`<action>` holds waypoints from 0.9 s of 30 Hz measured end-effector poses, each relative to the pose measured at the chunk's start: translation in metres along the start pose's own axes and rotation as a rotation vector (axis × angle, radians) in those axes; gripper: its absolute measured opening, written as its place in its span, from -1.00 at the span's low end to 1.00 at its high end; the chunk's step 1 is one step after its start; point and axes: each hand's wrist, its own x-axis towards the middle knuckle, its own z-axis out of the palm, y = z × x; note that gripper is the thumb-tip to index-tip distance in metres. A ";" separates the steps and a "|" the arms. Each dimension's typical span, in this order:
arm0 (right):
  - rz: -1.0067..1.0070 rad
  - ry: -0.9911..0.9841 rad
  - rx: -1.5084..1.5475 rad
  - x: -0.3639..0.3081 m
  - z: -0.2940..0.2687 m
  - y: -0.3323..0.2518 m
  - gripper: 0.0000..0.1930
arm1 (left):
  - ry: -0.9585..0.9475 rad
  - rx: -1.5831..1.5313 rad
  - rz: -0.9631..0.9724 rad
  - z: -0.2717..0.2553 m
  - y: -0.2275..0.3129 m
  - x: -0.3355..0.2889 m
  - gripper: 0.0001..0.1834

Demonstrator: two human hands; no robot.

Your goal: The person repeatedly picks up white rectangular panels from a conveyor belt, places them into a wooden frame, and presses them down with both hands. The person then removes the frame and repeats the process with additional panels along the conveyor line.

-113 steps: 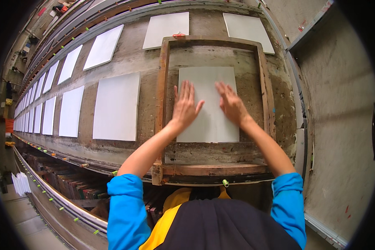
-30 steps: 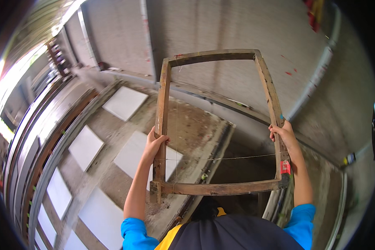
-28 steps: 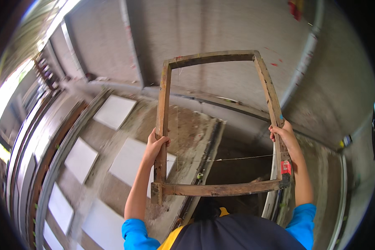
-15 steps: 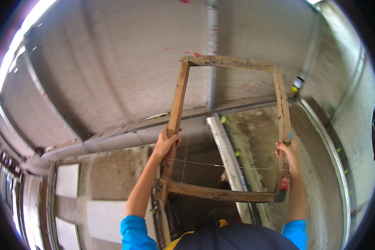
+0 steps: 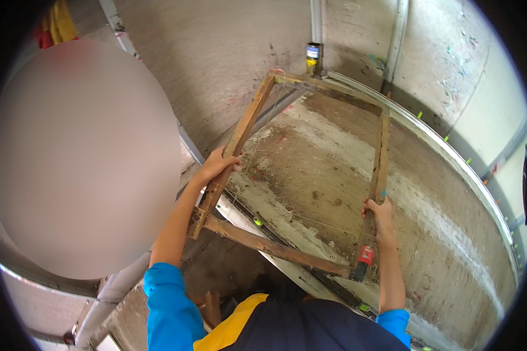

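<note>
A worn wooden frame (image 5: 287,250), four-sided and open in the middle, is held up in front of me, its lower bar sloping down to the right. Thin string runs across the opening. My left hand (image 5: 216,166) is closed around the left bar, below its middle. On the right bar my right hand (image 5: 379,216) is wrapped, just above a red patch (image 5: 365,255) with a black-covered corner beneath it. At the lower left corner, the bar ends jut out past the joint.
A dirt-streaked brown surface (image 5: 328,169) lies beyond the frame, bordered by a pale metal edge (image 5: 462,165) with small green clips. A dark can with yellow and blue (image 5: 313,57) stands by the far wall. Red and yellow cloth (image 5: 58,23) shows upper left, above a large blurred area.
My view has turned right, so the can sits further left and the streaked surface fills the opening. The frame, still in both hands, has tilted clockwise.
</note>
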 end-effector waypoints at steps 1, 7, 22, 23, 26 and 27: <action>-0.004 0.029 0.013 0.000 0.006 0.003 -0.69 | -0.022 0.027 0.013 -0.006 -0.004 0.014 -0.59; -0.029 0.146 0.000 0.020 0.050 0.035 -0.70 | -0.083 0.065 0.001 -0.043 -0.041 0.084 -0.59; 0.056 0.379 -0.173 -0.011 0.083 0.039 -0.68 | -0.247 -0.007 0.144 -0.041 -0.114 0.141 -0.36; 0.050 0.405 -0.179 -0.014 0.085 0.040 -0.68 | -0.248 -0.028 0.143 -0.038 -0.114 0.142 -0.35; 0.073 0.420 -0.215 -0.016 0.086 0.029 -0.67 | -0.293 0.035 0.131 -0.037 -0.100 0.143 -0.49; 0.091 0.413 -0.228 -0.016 0.087 0.024 -0.67 | -0.311 0.064 0.121 -0.043 -0.092 0.145 -0.51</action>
